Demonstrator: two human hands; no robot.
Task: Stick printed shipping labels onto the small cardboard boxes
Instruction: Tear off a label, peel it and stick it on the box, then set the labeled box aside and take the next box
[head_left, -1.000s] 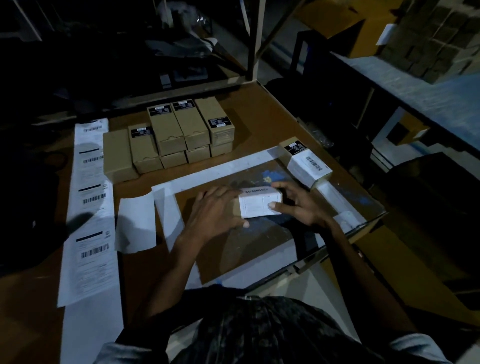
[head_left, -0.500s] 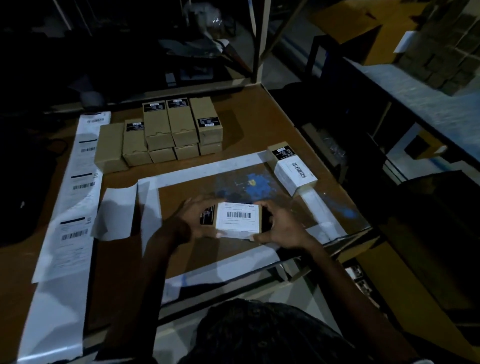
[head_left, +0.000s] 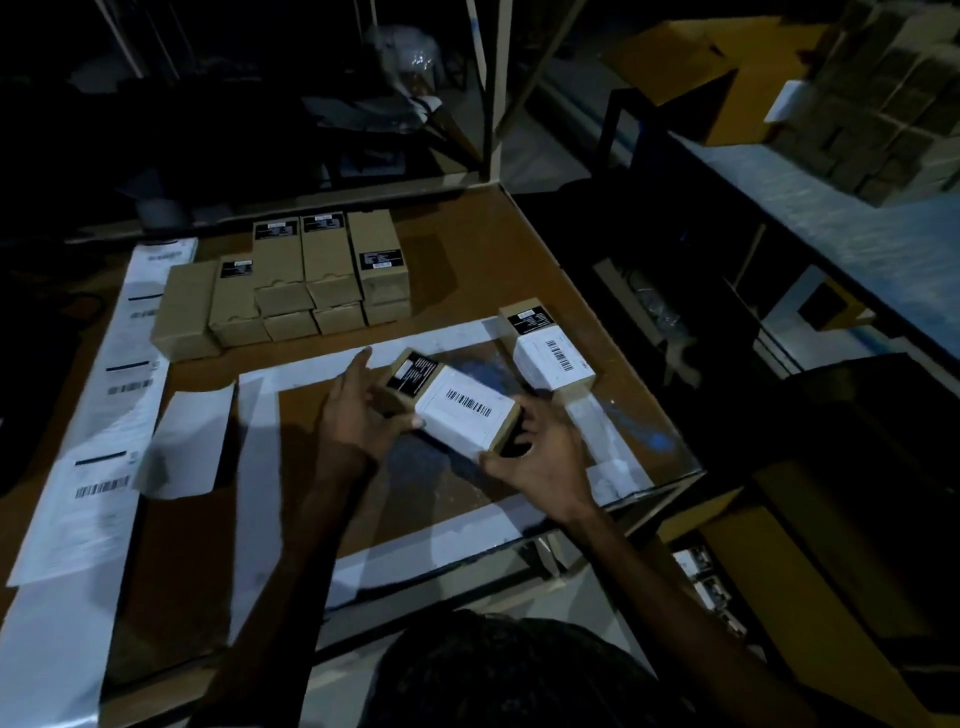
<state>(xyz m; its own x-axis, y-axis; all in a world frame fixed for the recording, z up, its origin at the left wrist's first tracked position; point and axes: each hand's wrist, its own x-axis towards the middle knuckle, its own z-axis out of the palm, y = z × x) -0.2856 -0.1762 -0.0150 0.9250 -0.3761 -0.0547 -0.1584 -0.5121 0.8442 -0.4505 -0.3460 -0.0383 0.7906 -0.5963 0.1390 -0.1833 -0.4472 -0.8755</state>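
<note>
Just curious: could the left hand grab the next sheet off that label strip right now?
Probably not yet: the left hand and right hand both hold the labelled box; the label strip lies uncovered.

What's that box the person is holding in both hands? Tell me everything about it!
The held box is small, oblong and looks like brown cardboard. A white shipping label with a black barcode covers most of its top and wraps over the near side; a small black printed sticker sits at its far end. It is tilted and turned diagonally above the table. The left hand grips its far left end, the right hand its near right end.
</note>
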